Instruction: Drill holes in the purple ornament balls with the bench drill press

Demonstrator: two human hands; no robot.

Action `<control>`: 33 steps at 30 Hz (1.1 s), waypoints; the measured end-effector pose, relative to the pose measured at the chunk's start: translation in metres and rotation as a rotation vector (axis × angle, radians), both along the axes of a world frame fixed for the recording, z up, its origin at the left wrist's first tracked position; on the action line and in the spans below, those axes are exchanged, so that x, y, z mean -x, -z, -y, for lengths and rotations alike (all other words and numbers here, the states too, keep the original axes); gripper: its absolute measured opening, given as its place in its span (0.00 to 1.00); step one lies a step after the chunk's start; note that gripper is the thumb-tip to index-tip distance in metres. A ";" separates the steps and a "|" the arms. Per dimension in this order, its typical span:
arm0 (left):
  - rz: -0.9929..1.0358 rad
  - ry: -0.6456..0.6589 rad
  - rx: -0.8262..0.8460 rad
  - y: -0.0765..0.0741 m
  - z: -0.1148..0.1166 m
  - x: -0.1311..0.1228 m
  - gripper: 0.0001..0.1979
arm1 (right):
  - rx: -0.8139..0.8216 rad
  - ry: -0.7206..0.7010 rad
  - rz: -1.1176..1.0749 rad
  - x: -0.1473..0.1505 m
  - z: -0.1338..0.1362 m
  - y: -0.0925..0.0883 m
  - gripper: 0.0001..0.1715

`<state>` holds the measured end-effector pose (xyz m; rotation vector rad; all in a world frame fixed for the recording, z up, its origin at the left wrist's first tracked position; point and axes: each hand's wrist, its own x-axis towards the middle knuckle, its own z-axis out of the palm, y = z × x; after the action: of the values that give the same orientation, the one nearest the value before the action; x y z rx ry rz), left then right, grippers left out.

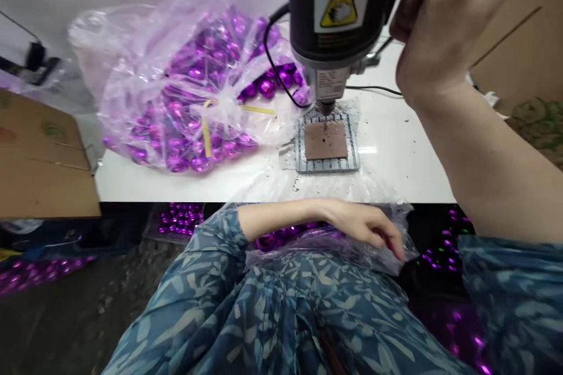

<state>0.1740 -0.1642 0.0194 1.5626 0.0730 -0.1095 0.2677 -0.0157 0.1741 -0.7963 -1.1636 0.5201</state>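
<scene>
A black bench drill press (343, 29) with a yellow hand-warning label stands over the white table. Beneath its chuck and bit, a brown square block (326, 149) with a small dark hole lies on a grey slotted base plate (328, 166). My right hand (440, 29) is raised at the drill's right side, its curled fingers closed against the machine there; the part it grips is mostly hidden. Low in front of me, my left hand (363, 225) rests over a clear plastic bag (316, 243) of shiny purple balls in my lap, fingers loosely bent downward and apart, holding nothing visible.
A large clear bag (193, 88) of purple balls, tied with yellow strips, lies left of the drill. Dark shavings dot the white table (409, 170). Cardboard boxes stand at left (44, 158) and right. A black cable (373, 88) runs behind the drill.
</scene>
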 end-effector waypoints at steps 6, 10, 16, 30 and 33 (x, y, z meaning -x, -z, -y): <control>-0.515 -0.890 -0.623 -0.052 -0.153 0.141 0.15 | -0.295 0.032 -0.089 0.004 0.004 0.002 0.33; -0.608 -1.464 -0.942 -0.014 -0.239 0.160 0.17 | -0.283 0.034 -0.100 0.005 0.006 0.002 0.42; -0.520 -1.658 -0.865 0.028 -0.278 0.152 0.22 | -0.270 0.042 -0.114 0.008 0.012 -0.003 0.46; 0.049 -1.410 0.173 0.021 -0.137 0.171 0.21 | -0.210 0.071 -0.212 0.004 -0.002 0.007 0.37; 0.093 -1.299 0.127 0.031 -0.116 0.153 0.31 | -0.191 0.066 -0.162 0.005 0.001 0.004 0.37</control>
<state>0.0209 -0.0478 -0.0117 1.1406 0.9548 0.9533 0.2626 -0.0169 0.1701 -0.6139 -1.0168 0.4041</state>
